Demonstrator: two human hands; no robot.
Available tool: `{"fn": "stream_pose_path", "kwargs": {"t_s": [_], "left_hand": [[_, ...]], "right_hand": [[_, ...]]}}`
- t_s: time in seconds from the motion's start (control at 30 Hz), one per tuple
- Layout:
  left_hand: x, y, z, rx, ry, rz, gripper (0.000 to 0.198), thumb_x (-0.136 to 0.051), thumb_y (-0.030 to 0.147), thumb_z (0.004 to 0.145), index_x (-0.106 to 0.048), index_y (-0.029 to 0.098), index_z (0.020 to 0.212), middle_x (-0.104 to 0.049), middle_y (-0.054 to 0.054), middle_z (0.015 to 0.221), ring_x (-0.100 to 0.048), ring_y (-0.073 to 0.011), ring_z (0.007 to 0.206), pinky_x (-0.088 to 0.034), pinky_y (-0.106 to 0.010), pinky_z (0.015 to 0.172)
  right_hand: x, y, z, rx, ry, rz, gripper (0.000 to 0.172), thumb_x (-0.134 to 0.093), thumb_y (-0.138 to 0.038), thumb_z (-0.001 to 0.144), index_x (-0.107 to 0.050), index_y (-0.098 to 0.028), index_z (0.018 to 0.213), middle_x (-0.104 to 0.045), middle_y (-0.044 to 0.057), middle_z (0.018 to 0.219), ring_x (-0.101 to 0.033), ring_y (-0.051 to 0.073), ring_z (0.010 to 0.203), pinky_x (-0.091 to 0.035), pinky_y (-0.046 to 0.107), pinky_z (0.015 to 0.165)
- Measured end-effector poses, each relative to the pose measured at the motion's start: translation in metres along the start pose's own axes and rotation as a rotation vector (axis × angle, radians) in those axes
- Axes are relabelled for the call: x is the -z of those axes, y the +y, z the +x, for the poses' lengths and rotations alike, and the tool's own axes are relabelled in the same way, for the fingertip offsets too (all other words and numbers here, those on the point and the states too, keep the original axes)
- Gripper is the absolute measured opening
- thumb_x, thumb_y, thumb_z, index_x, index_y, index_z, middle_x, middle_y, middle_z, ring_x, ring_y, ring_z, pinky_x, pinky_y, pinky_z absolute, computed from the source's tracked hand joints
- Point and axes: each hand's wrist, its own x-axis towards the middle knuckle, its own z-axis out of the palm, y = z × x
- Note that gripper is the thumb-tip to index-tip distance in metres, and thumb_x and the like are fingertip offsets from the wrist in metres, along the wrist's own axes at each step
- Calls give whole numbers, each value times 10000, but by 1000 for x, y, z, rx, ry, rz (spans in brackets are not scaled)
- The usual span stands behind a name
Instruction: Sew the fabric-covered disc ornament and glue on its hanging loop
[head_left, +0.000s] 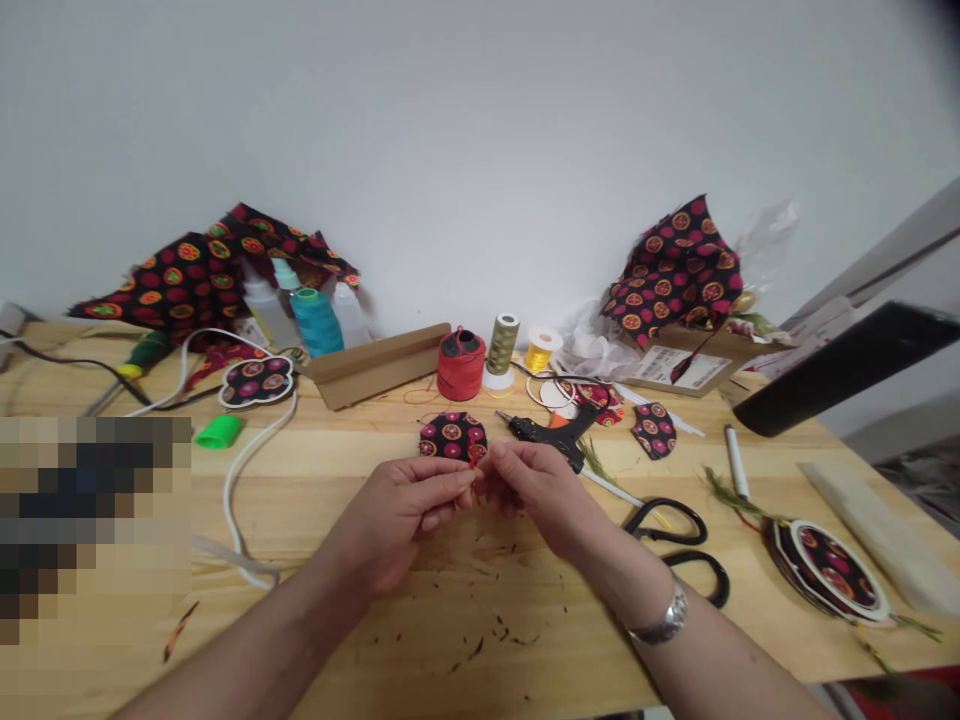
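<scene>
My left hand (420, 505) is closed, thumb and finger pinching a short bit of red thread (474, 460). Close against it, my right hand (536, 490) is pinched too; what its fingertips hold is hidden. Just behind the fingers lies a dark, patterned fabric piece (451, 432) with rounded edges. A black glue gun (551, 435) rests behind my right hand. Black-handled scissors (675, 525) lie beside my right forearm, their blades partly out of sight.
Behind stand a red spool (460, 372), an olive spool (505, 342), a yellow spool (539, 350) and a teal spool (319, 322). A white cord (238, 480) curves along the left. Patterned discs (836, 570) and a white marker (737, 462) lie right. Dark scraps dot the wooden table (420, 620).
</scene>
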Motion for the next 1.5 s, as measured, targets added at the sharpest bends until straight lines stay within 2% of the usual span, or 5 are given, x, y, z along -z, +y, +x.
{"fn": "stream_pose_path", "kwargs": {"t_s": [0.27,0.53,1.0,1.13,1.5], "left_hand": [[0,3,0,26,32,-75,102,-714,215,618,-717,118,648,-508,18,485,-312,-16,411,-154,-152,373],[-1,3,-1,16,32,-59,98,-717,219,611,-703,121,613,-490,26,475,-293,-22,409,-134,-165,374],[0,3,0,6,24,-45,108,-708,214,632,-673,116,605,-477,38,476,-287,-22,420,-132,-172,391],[-1,3,0,4,5,6,161,-689,242,653,-641,117,564,-456,46,466,-240,-23,410,-95,-199,405],[-2,-1,-3,40,-57,110,185,-642,268,695,-633,109,602,-399,70,459,-204,-25,405,-87,-219,414]], "right_hand": [[-1,-3,-2,14,-12,-144,200,-691,-325,626,-652,-130,647,-571,-22,577,-430,79,540,-323,217,542],[1,-1,-4,-46,-13,-133,235,-690,-347,615,-633,-119,621,-420,-60,473,-282,53,463,-175,211,443],[2,-4,-5,-66,-84,-141,272,-670,-383,669,-630,-115,649,-449,-52,491,-311,50,447,-205,215,448],[3,-3,-2,-34,-78,-13,407,-582,-489,743,-599,-116,582,-501,-21,515,-354,52,440,-224,221,444],[3,4,1,-7,39,240,247,-738,-319,604,-577,-133,596,-476,-50,505,-326,43,440,-200,215,449]]}}
